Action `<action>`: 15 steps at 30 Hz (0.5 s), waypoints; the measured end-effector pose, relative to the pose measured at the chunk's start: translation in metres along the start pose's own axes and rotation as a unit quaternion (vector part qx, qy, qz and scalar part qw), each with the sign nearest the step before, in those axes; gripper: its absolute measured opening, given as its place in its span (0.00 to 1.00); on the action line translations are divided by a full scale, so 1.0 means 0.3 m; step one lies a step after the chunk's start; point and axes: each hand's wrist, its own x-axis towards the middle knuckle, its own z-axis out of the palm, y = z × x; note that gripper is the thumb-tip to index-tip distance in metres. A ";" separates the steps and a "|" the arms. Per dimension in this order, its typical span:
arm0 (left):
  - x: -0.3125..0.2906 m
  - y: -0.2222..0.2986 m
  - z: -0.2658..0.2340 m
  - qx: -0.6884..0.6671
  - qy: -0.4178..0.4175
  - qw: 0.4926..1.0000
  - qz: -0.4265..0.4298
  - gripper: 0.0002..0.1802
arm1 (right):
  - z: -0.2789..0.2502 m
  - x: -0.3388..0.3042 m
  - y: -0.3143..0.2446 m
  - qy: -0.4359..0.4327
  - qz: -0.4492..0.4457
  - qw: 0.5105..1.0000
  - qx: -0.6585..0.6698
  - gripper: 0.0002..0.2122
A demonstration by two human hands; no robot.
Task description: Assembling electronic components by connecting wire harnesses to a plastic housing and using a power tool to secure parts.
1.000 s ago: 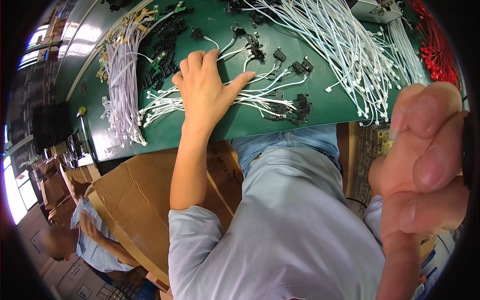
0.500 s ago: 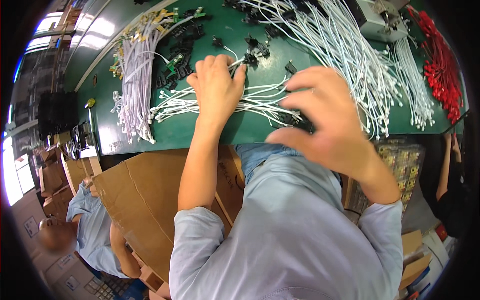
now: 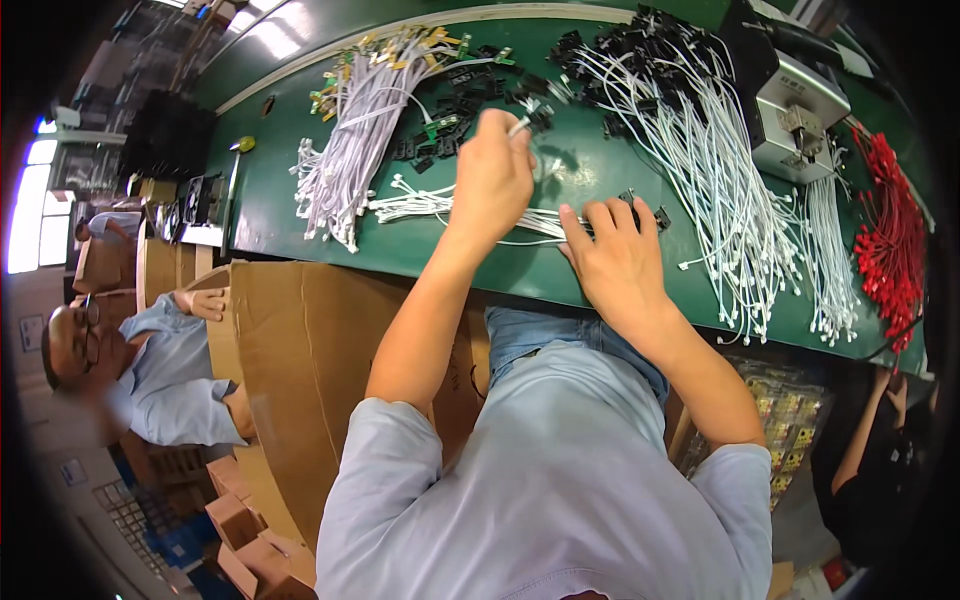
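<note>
At far left a co-worker (image 3: 170, 350), lower body hidden, sits behind a brown cardboard box (image 3: 340, 380). On the green table (image 3: 310, 245), a tied bundle of pale cables (image 3: 350, 150) lies left of the hands. The left hand (image 3: 495, 175) is closed on a white lead (image 3: 518, 126), whose black connector (image 3: 541, 119) is blurred by motion. Below it, the white cable bundle (image 3: 415, 204) runs across the table, its middle covered by that hand and wrist. The right hand (image 3: 617, 250) lies with fingers slightly parted over its right end; whether they grip anything cannot be told, and the black connectors (image 3: 657, 215) there are partly covered. Farther right come a large white cable pile (image 3: 705, 190), a metal device (image 3: 805, 115) and red cables (image 3: 890, 240); a second person (image 3: 875, 470) is cut off by the dark rim.
</note>
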 end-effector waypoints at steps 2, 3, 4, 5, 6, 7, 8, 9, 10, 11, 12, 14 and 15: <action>0.017 0.041 -0.087 -0.034 0.064 0.997 0.010 0.05 | 0.004 -0.001 0.004 0.000 -0.017 1.000 -0.011 0.18; 0.037 0.029 -0.138 -0.079 0.103 0.992 -0.007 0.05 | 0.008 -0.002 0.008 0.003 -0.035 0.999 -0.019 0.17; 0.047 0.065 -0.192 -0.171 0.149 0.974 -0.004 0.05 | 0.003 -0.002 0.016 0.006 -0.050 0.998 -0.029 0.17; 0.064 0.066 -0.259 -0.216 0.189 0.958 0.016 0.03 | 0.000 -0.003 0.021 0.008 -0.053 0.998 -0.028 0.17; 0.078 0.105 -0.314 -0.219 0.265 0.939 -0.005 0.04 | 0.001 -0.005 0.029 0.005 -0.061 0.998 -0.020 0.16; 0.099 0.100 -0.394 -0.269 0.298 0.916 -0.015 0.07 | -0.003 -0.003 0.032 0.004 -0.071 0.997 -0.011 0.16; 0.122 0.092 -0.468 -0.338 0.292 0.894 0.025 0.09 | -0.004 -0.005 0.038 0.005 -0.073 0.997 -0.011 0.16; 0.141 0.097 -0.535 -0.356 0.309 0.881 0.043 0.07 | -0.004 -0.008 0.045 0.006 -0.073 0.997 -0.011 0.16; 0.157 0.117 -0.598 -0.336 0.331 0.879 0.065 0.07 | -0.007 -0.008 0.051 0.009 -0.073 0.997 -0.010 0.16; 0.170 0.110 -0.678 -0.342 0.319 0.878 0.102 0.07 | -0.003 -0.010 0.058 0.011 -0.074 0.997 -0.011 0.16; 0.151 0.155 -0.765 -0.311 0.325 0.886 0.113 0.08 | -0.006 -0.004 0.050 0.004 -0.086 0.996 0.010 0.15; 0.167 0.179 -0.852 -0.302 0.264 0.906 0.134 0.09 | -0.005 -0.006 0.051 -0.007 -0.088 0.996 0.022 0.15; 0.183 0.185 -0.870 -0.304 0.264 0.905 0.136 0.09 | -0.009 -0.005 0.048 -0.004 -0.084 0.996 0.016 0.13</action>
